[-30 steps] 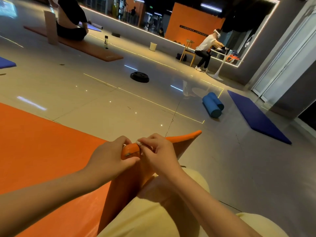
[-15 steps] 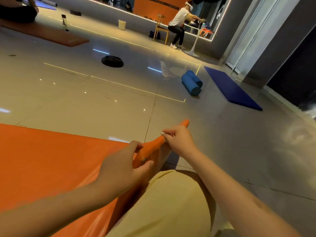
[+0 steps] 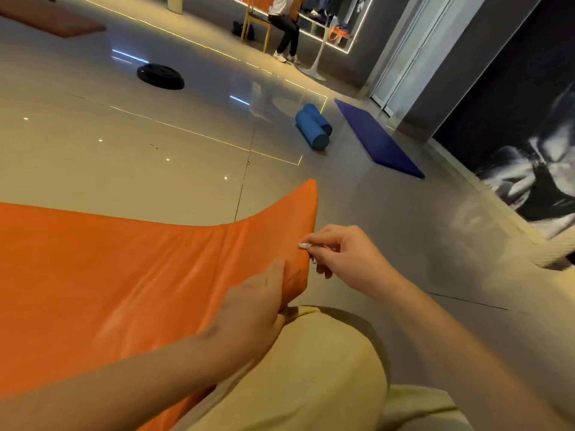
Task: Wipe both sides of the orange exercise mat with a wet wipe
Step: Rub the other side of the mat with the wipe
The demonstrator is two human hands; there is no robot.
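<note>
Orange exercise mat (image 3: 124, 275) lies on the floor (image 3: 124, 150), its near corner curled up over the knee (image 3: 311, 353), the left hand (image 3: 255, 306) clamped on that edge to brace it, while the right hand (image 3: 342, 259), grip pinched tight on the wet wipe (image 3: 306, 246), presses it to the raised rim.

There is only the one camera, worn on the person's head and low over the floor (image 3: 155, 144), facing forward and down across their lap. It sits close above the left hand (image 3: 252, 309) and right hand (image 3: 342, 256) at the orange mat (image 3: 124, 259). Its wide, tilted lens reaches the blue rollers (image 3: 312, 127) and a seated person (image 3: 284, 23) far off.
</note>
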